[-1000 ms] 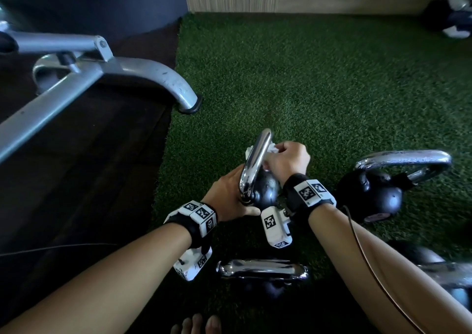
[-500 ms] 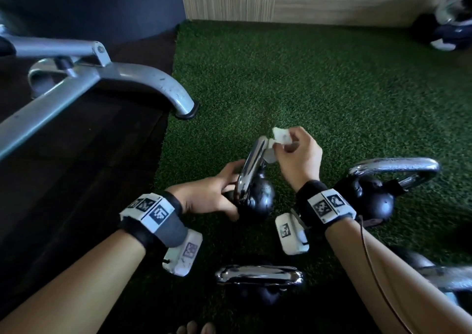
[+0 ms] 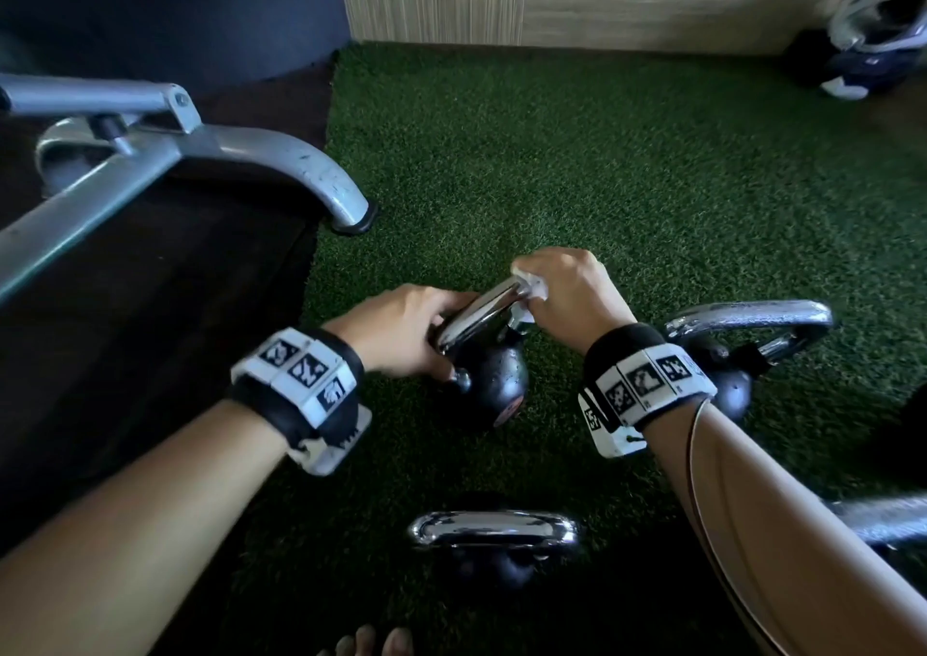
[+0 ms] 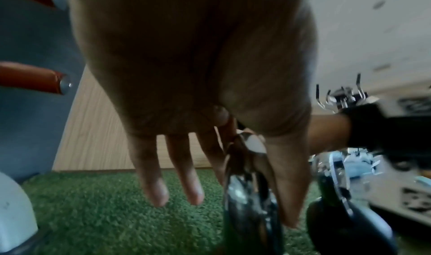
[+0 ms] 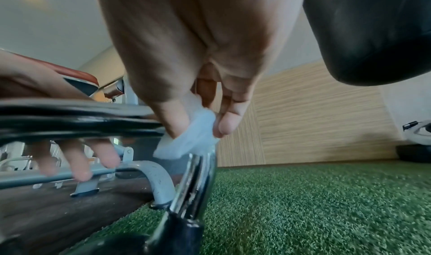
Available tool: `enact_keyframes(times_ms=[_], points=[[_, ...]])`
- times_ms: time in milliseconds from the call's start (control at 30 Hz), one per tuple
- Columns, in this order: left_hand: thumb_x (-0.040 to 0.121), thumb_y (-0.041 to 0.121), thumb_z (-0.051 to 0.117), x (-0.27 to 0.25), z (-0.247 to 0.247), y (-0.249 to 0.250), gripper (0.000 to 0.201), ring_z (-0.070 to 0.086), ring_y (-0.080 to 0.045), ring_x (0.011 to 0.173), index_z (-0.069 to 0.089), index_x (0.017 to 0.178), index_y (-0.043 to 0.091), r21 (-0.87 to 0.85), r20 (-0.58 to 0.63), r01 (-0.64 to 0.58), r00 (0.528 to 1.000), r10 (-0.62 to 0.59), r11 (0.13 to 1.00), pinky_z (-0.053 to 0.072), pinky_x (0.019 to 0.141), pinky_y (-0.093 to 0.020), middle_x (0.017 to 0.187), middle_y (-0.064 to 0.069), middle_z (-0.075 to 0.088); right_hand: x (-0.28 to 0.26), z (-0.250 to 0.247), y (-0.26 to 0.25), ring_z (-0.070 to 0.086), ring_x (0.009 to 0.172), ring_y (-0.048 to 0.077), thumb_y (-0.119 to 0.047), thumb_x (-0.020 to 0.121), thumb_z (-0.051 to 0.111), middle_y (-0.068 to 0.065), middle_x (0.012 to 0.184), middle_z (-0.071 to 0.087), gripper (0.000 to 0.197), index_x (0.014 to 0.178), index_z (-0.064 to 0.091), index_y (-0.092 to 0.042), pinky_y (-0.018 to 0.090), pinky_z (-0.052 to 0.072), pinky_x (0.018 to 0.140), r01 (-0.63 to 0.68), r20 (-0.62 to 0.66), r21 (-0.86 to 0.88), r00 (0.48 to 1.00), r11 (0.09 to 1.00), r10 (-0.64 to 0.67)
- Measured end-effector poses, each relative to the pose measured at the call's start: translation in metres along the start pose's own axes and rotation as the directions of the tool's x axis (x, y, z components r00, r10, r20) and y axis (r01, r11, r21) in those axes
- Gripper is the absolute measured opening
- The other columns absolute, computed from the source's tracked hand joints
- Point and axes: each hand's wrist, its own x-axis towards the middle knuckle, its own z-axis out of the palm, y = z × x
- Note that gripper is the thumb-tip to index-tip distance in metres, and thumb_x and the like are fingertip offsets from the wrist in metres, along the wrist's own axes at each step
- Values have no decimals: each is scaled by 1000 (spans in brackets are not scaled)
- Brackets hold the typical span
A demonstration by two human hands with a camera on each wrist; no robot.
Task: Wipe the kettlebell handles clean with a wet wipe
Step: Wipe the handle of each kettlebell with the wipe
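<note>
We've got the tilted kettlebell (image 3: pixel 489 379) mid-turf (image 3: pixel 627 179), our left hand (image 3: pixel 406 334) gripping the near end of its chrome handle (image 3: pixel 481 312) while our right hand (image 3: pixel 572 294) pinches the wet wipe (image 3: pixel 529 284) against the far end, fingers (image 5: pixel 224 126) curled round it. Open green stretches far and right toward the wall; left, the turf edge meets dark floor by the grey machine leg (image 3: pixel 321 179). We count four kettlebells: ours, one just right (image 3: pixel 742 339), one near (image 3: pixel 494 530), a fourth handle (image 3: pixel 883 520) at the right edge.
</note>
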Motion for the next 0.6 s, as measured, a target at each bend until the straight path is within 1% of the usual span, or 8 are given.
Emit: enact_keyframes(times_ms=[67, 133, 233, 367, 433, 500, 533, 600], points=[[64, 37, 90, 11, -17, -5, 100, 66, -10, 112, 35, 144, 61, 123, 80, 8, 997, -18, 992, 56, 94, -39, 128, 14, 70, -10, -6, -2, 69, 104, 19, -2, 90, 69, 8, 119, 73, 33, 122, 72, -9, 14, 44, 84, -64, 12, -17, 998, 998, 65], [60, 38, 87, 20, -31, -7, 104, 66, -10, 106, 29, 137, 76, 238, 122, 7, 992, -37, 971, 57, 89, -38, 122, 16, 69, -20, -9, -4, 70, 104, 20, -6, 89, 74, 8, 119, 73, 31, 120, 73, -7, 14, 45, 82, -126, -2, -25, 992, 992, 126], [62, 32, 84, 28, -36, -8, 99, 66, -9, 98, 30, 129, 83, 284, 126, 14, 991, -52, 959, 58, 83, -36, 116, 18, 70, -32, -8, -6, 65, 90, 17, -13, 85, 81, 6, 108, 71, 29, 113, 75, -8, 19, 45, 78, -193, -21, -4, 981, 981, 192], [69, 27, 82, 23, -31, -2, 95, 65, -14, 100, 35, 139, 70, 315, 104, 21, 993, -57, 949, 57, 86, -39, 122, 12, 68, -40, -18, -5, 64, 95, 17, -15, 89, 79, 5, 107, 68, 28, 116, 75, -10, 12, 42, 76, -214, 46, 57, 976, 975, 212], [74, 29, 84, 18, -32, 5, 96, 61, -17, 114, 32, 152, 54, 354, 105, 42, 991, -84, 934, 53, 95, -42, 132, 8, 60, -43, -33, 3, 63, 94, 11, -15, 87, 80, 2, 111, 74, 25, 113, 78, -16, 12, 42, 77, -232, 52, 120, 972, 965, 227], [81, 35, 82, 14, -40, 19, 96, 52, -20, 132, 28, 159, 35, 391, 81, 63, 991, -102, 918, 47, 107, -43, 146, 3, 50, -50, -57, 14, 65, 93, 10, -16, 84, 83, 1, 109, 77, 22, 106, 82, -21, 0, 38, 69, -273, 5, 184, 961, 944, 277], [85, 35, 79, 11, -47, 28, 90, 48, -20, 137, 29, 160, 29, 395, 67, 66, 993, -100, 916, 44, 111, -42, 152, 2, 45, -55, -69, 19, 65, 93, 10, -17, 83, 83, 1, 108, 78, 21, 104, 82, -21, 0, 37, 63, -294, -21, 207, 952, 933, 305], [92, 36, 73, 6, -61, 51, 79, 45, -19, 141, 32, 159, 28, 433, 73, 37, 994, -76, 901, 40, 115, -40, 158, 2, 41, -68, -95, 30, 65, 96, 12, -19, 82, 83, 1, 108, 77, 22, 105, 83, -20, 6, 37, 63, -343, -48, 229, 931, 911, 363]])
